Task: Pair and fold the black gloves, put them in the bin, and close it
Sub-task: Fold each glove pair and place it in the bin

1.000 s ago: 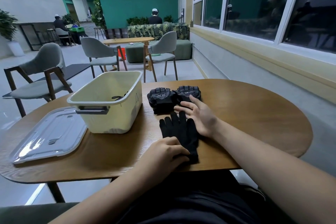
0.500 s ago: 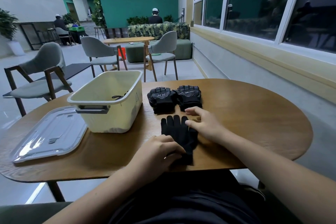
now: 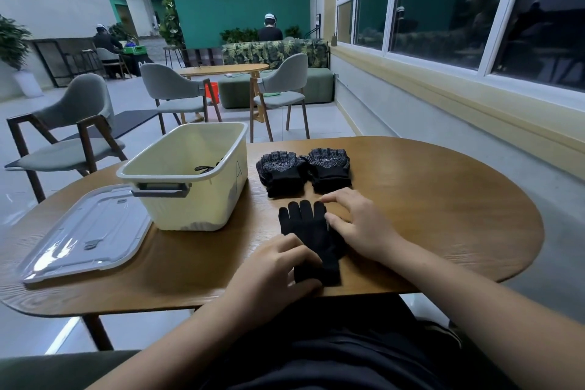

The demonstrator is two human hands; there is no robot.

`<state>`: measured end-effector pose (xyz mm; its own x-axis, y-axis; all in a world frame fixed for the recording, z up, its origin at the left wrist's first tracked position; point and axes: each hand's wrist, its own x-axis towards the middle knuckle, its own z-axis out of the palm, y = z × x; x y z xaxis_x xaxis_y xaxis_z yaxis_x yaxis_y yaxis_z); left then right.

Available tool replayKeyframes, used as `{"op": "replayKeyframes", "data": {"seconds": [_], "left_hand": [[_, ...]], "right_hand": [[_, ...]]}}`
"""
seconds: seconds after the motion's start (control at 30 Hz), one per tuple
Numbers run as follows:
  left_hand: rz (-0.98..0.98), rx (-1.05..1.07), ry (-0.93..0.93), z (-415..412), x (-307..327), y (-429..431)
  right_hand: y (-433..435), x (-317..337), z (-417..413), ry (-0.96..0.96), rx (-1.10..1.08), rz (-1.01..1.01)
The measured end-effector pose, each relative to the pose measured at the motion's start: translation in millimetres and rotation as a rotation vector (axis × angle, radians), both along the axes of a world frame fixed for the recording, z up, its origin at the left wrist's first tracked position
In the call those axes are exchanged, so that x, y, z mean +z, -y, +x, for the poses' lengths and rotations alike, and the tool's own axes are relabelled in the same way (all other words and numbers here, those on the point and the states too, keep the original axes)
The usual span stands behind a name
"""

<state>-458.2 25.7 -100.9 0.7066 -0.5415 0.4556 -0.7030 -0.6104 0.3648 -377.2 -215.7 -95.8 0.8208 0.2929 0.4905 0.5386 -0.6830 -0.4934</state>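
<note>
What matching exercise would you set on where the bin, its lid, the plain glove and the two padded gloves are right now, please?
Things:
1. bin
2. lid
3. plain glove
4. padded gloves

Places:
A. flat on the table, left of the bin
B. cuff gripped by the left hand, side touched by the right hand
C. side by side beyond the hands
D. standing open, left of the padded gloves

Pairs: 1-D, 2-A, 3-B, 4-C
</note>
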Motion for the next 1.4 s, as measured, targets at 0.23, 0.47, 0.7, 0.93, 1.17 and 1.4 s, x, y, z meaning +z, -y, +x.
{"op": "replayKeyframes", "data": {"seconds": [0.23, 0.47, 0.7, 0.93, 1.17, 1.4], "left_hand": [[0.074, -0.012, 0.103, 3, 1, -8], [0.038, 0.028, 0.095, 6, -3, -10], [-0.174, 0.12, -0.02, 2, -4, -14], [-0.224, 0.168, -0.107, 8, -4, -16], [-0.188, 0.209, -0.079, 10, -9, -13], [-0.101, 0.168, 0.145, 10, -11, -9]], "right_hand": [[-10, 1, -42, 0.075, 0.212, -0.018], [-9, -4, -61, 0.096, 0.323, -0.158], [-10, -10, -61, 0.108, 0.257, -0.153], [-6, -12, -55, 0.008, 0.182, -0.061], [-8, -13, -59, -0.003, 0.132, -0.052], [-10, -11, -60, 0.169, 0.175, -0.112]]}}
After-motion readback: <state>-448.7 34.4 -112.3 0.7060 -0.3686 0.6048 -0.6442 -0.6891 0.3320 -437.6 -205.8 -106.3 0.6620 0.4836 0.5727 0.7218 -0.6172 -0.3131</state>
